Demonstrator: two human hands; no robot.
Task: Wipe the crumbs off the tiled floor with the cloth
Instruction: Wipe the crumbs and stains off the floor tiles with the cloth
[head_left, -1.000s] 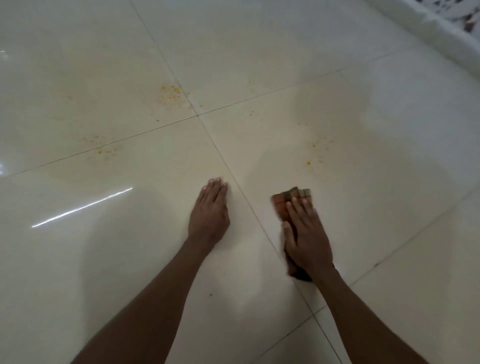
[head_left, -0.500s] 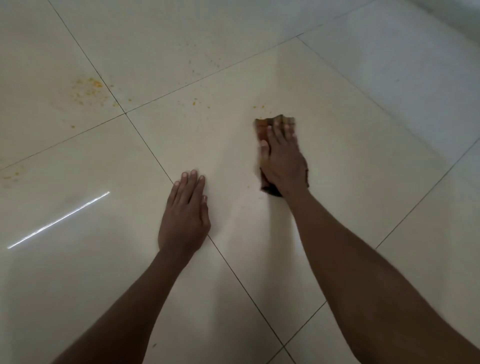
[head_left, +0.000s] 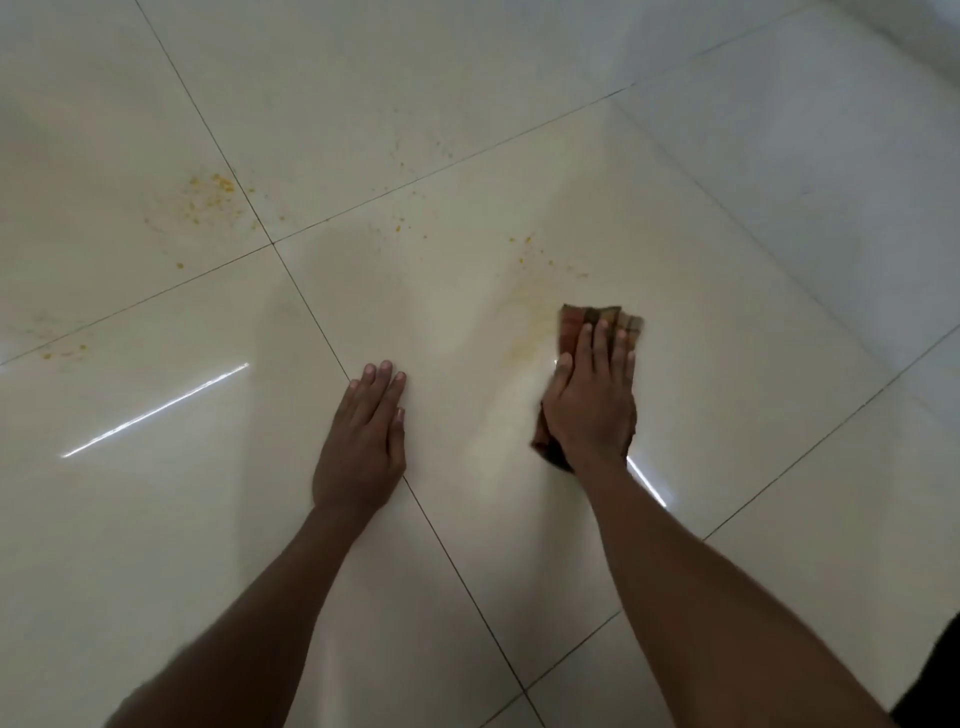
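The right hand's fingers lie straight and close together, flat on top of a folded checked cloth, with the thumb stretched along the cloth's left edge. They press down on it and do not curl round it. The cloth's plaid far end sticks out beyond the fingertips, and a darker corner shows near the wrist, on the left. The right hand covers most of the rest, palm down, and the forearm runs back toward the near right, fairly straight.

The left hand's fingers are also straight and held together, thumb tucked alongside, resting flat on the bare tile. The left hand sits palm down just left of a grout line, its heel touching that line, with the arm reaching back to the near left as if propping the body.

Both hands are on the glossy cream tiled floor, apart from each other, the cloth on the big tile to the right. A faint yellowish smear lies just left of the cloth. Orange crumbs are scattered a little beyond it, more sit farther left near the grout crossing, and the thickest patch lies on the far left tile.
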